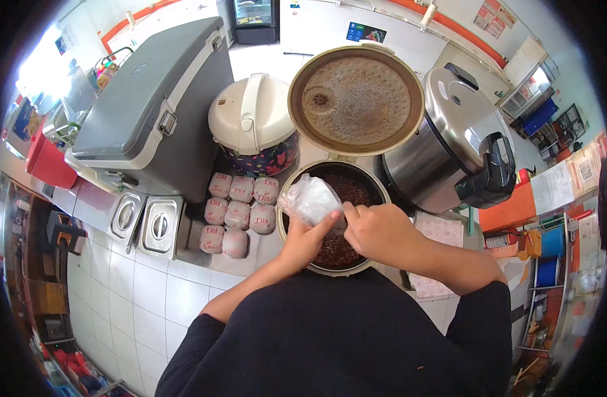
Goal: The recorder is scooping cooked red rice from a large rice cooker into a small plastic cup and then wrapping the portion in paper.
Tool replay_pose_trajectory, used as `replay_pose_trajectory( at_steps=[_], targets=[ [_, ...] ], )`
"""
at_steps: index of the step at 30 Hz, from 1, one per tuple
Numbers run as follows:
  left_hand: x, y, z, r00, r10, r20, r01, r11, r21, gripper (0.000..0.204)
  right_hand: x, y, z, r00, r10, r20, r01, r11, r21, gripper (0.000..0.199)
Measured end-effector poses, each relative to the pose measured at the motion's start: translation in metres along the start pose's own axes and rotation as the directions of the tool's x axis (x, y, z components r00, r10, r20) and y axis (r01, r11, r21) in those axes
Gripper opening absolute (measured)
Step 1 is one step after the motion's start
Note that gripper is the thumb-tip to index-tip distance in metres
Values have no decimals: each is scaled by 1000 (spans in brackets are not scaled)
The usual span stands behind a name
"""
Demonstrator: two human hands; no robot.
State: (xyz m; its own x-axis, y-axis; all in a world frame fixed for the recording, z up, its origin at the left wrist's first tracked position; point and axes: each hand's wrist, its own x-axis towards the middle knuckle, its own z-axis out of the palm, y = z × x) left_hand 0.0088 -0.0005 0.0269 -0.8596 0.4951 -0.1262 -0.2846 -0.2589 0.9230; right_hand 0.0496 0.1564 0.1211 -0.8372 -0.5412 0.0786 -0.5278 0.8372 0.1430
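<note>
My left hand [304, 239] holds a clear plastic bag [310, 198] over an open round cooker pot [376, 192] filled with dark reddish-brown rice. My right hand [377, 231] is closed over the pot beside the bag, its fingers at the bag's mouth; what it grips is hidden. The pot's lid [356, 99] stands raised behind, its inner side browned. Left of the pot, several wrapped round packets [240, 212] with red print lie in rows on the counter.
A white rice cooker [254, 122] sits behind the packets. A steel cooker [452, 142] stands at the right. A large grey cooler box [148, 106] fills the left. Two lidded steel containers [148, 225] are sunk into the white-tiled counter.
</note>
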Motion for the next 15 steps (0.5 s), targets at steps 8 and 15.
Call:
replay_pose_trajectory(
  at_steps=[8,15],
  targets=[
    [2,-14,-11,997,82,-10,-77,882,-465,55,-16,34,-9,961,262,-90,-232,938,256,38],
    [4,1,-13,995,52,88,17,762,-647,68,-14,50,15,965,138,223,-253,258,933,40]
  ],
)
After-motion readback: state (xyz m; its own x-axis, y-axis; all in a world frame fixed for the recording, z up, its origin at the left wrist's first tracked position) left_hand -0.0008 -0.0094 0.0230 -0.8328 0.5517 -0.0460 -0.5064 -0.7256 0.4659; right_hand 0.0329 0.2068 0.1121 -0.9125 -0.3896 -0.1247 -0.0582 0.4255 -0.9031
